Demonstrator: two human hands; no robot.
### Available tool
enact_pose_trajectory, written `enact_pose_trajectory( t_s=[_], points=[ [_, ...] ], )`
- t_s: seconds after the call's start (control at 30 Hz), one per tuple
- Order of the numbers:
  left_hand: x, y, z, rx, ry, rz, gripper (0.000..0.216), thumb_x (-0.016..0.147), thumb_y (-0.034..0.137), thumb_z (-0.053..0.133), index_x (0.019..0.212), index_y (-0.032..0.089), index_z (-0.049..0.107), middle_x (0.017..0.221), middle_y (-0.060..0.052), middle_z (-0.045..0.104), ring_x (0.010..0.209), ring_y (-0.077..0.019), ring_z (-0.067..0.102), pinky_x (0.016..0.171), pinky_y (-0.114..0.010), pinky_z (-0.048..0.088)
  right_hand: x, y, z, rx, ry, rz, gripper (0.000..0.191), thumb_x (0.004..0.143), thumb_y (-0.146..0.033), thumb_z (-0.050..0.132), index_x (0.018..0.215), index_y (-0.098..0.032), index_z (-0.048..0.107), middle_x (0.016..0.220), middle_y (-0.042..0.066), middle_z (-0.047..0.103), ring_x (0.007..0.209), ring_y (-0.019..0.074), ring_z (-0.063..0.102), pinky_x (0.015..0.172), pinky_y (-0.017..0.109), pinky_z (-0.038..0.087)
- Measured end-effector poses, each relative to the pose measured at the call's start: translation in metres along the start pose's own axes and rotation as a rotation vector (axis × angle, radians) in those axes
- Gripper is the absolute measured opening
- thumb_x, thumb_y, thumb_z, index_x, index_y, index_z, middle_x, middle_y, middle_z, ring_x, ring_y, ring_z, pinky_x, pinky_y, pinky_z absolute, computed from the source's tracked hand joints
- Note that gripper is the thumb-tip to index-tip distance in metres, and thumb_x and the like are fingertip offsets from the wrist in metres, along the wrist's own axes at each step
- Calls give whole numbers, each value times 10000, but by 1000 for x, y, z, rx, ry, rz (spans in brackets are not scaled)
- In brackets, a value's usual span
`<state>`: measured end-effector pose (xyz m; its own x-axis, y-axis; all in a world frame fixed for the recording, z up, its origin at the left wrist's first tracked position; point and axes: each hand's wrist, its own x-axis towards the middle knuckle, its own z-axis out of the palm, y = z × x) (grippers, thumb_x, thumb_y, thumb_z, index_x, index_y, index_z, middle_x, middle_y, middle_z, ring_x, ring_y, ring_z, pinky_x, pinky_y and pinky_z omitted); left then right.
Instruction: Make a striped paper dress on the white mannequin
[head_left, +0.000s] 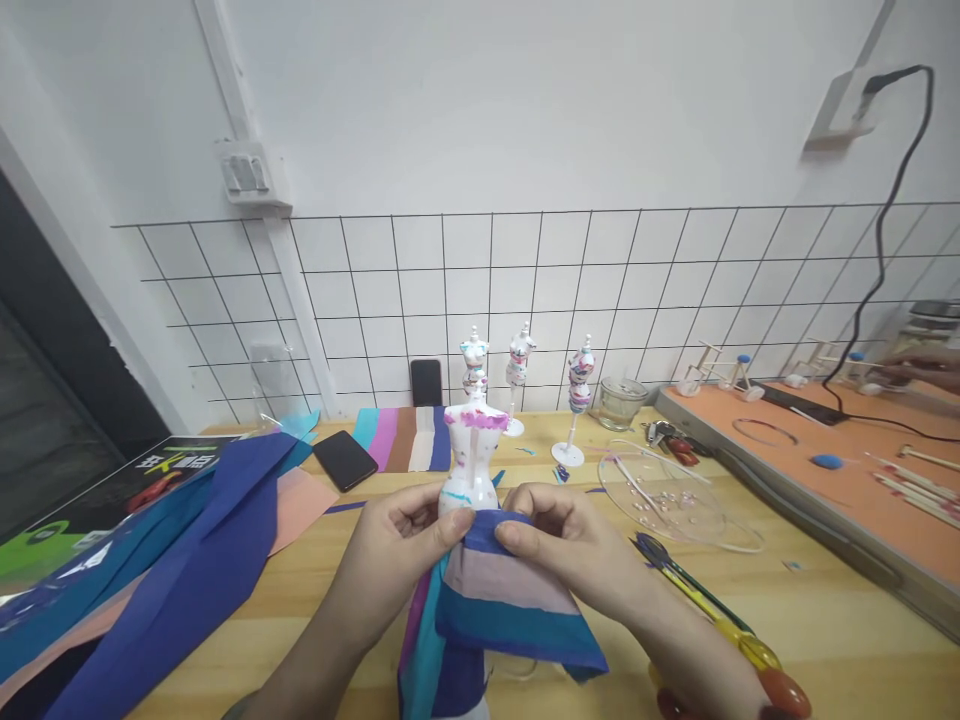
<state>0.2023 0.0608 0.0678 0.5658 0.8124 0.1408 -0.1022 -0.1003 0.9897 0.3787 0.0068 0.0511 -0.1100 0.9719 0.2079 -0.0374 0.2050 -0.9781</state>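
A small white mannequin (474, 450) with pink and blue patches on it stands upright between my hands. Striped crepe paper (517, 595) in blue, mauve and teal hangs from its waist like a skirt. My left hand (409, 535) pinches the paper's upper edge against the waist with thumb and fingers. On the other side, my right hand (551, 535) grips the same edge, thumb in front. More strips, teal and dark blue, drop below the left hand. The mannequin's base is hidden by the paper.
Several decorated mannequins (576, 385) stand near the wall, beside a glass jar (621, 402). Striped paper (405, 440) and a black phone (345, 460) lie behind my left hand. Scissors (712, 610) rest by my right forearm. Another person's hand (926, 365) shows over the orange board (825, 450).
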Motion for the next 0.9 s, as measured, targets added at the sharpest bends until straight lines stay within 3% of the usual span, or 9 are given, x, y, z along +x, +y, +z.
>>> enact_pose_trajectory(
  t_s=[0.3,0.5,0.63,0.9],
  points=[
    [-1,-1,4,-48,0,55,261,728,187,709,985,234,719,917,0,743,871,-164,650,768,-213,491,-4,-8,13,-242,184,-130,295,778,-331,617,580,-198,444,593,-36,460,579,117,423,557,252,348],
    [0,-9,4,-115,149,-47,549,696,267,737,1209,180,563,799,2,707,844,-155,636,801,-245,484,-3,-2,15,-367,261,-147,302,773,-325,614,587,-213,404,610,-32,455,597,133,441,561,260,362],
    [0,-12,8,-49,201,-3,506,700,280,729,1168,157,580,753,9,686,827,-148,633,748,-219,493,-4,0,16,-449,304,-187,287,788,-319,603,609,-216,404,608,-39,448,582,130,436,547,252,357],
    [-3,-8,14,-58,194,-10,494,715,267,701,1172,143,562,997,-68,730,1011,-196,641,861,-256,510,-6,4,17,-591,340,-215,273,816,-309,577,631,-217,399,616,-33,465,588,138,448,556,261,358]
  ],
)
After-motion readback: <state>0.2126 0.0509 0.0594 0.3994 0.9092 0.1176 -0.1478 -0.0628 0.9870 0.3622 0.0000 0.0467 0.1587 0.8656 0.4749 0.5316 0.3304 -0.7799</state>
